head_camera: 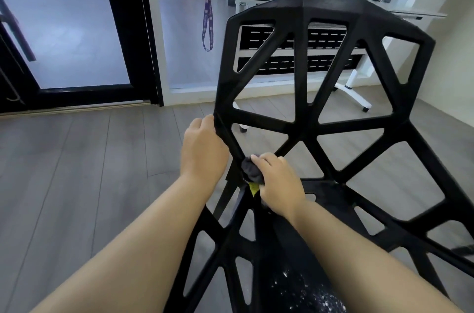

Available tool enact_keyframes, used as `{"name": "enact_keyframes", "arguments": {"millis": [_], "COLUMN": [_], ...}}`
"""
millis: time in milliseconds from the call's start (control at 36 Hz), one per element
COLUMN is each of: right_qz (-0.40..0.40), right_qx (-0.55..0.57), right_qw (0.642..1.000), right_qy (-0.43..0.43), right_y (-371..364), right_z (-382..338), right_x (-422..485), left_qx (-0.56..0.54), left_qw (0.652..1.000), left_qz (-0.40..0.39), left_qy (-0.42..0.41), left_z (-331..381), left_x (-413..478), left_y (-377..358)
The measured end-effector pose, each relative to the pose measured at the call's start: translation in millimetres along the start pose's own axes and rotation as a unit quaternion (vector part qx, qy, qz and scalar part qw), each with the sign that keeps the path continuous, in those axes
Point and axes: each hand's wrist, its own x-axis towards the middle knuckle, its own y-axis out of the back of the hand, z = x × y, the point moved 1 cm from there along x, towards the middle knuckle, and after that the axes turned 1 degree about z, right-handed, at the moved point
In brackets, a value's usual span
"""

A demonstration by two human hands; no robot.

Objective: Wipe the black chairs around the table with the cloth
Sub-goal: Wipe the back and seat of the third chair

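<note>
close up, the black lattice chair (325,118) is held by the left hand (202,151), whose fingers are curled round the left edge of its backrest. lower down, a bunched dark cloth (252,170) – a yellow patch showing beneath – is gripped in the right hand (278,182) and pressed against a strut junction where backrest meets seat.

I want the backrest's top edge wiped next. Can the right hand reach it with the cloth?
Probably yes: the right hand holds the cloth low on the chair, the left hand grips the side, and nothing covers the top edge.
</note>
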Motion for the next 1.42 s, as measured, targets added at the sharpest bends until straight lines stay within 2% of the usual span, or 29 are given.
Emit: {"name": "enact_keyframes", "arguments": {"millis": [111,194,278,333,417,500,583,694,778,861,944,1000,1083,1167,1222,1333,1417], "right_qz": [0.121,0.19,0.187,0.194,0.149,0.117,0.104,0.13,0.194,0.294,0.376,0.397,0.357,0.302,0.287,0.194,0.131], "right_qx": [0.068,0.095,0.046,0.036,0.053,0.076,0.079,0.086,0.126,0.152,0.108,0.057,0.001,0.032,0.062,0.047,-0.015], "right_qw": [0.99,0.977,0.98,0.98,0.985,0.97,0.962,0.963,0.96,0.941,0.92,0.916,0.933,0.949,0.953,0.976,0.972], "right_qy": [-0.02,0.01,0.046,0.026,-0.075,-0.198,-0.24,-0.219,-0.156,-0.069,-0.019,-0.006,-0.039,-0.089,-0.075,0.082,0.196], "right_y": [35.2,54.8,50.9,43.6,41.0,45.0,50.2,52.9,64.7,93.3,129.9,151.4,162.2,149.0,134.6,94.7,75.4], "right_z": [-16.8,-36.6,-47.2,-42.3,-21.4,14.0,41.7,38.0,15.8,-7.5,-19.6,-20.0,-11.1,-1.3,-3.3,-28.1,-41.2], "right_x": [31.8,60.0,68.1,65.7,62.1,51.6,43.8,50.0,63.7,87.7,119.8,140.0,160.0,161.1,150.9,117.4,100.0], "left_qx": [0.007,0.019,0.037,0.048,0.042,0.035,0.029,0.029,0.025,0.029,0.037,0.062,0.062,0.047,0.022,-0.001,-0.013], "left_qw": [1.0,1.0,0.999,0.998,0.999,0.999,0.999,0.999,0.999,0.999,0.999,0.997,0.997,0.999,0.999,1.0,1.0], "left_qz": [-0.013,-0.013,-0.012,-0.015,-0.014,-0.011,-0.015,-0.011,-0.012,-0.02,-0.028,-0.038,-0.042,-0.026,-0.034,-0.026,-0.019], "left_qy": [-0.007,-0.017,-0.022,-0.027,-0.025,-0.02,-0.015,-0.017,-0.017,-0.02,-0.014,-0.005,0.022,0.002,0.007,0.008,0.012], "left_z": [-1.0,-1.4,-3.0,-4.4,-4.9,-5.1,-4.7,-4.1,-4.7,-5.3,-6.5,-7.0,-7.9,-7.6,-6.8,-4.1,-2.3], "left_x": [2.1,2.8,3.4,3.3,3.2,3.1,3.1,3.9,2.5,1.4,1.8,2.2,3.8,1.7,1.7,3.6,2.3], "left_y": [-1.9,-2.9,-4.7,-6.4,-7.6,-8.5,-10.2,-11.6,-10.2,-8.8,-9.1,-9.3,-8.6,-8.3,-7.7,-6.9,-5.8]}}
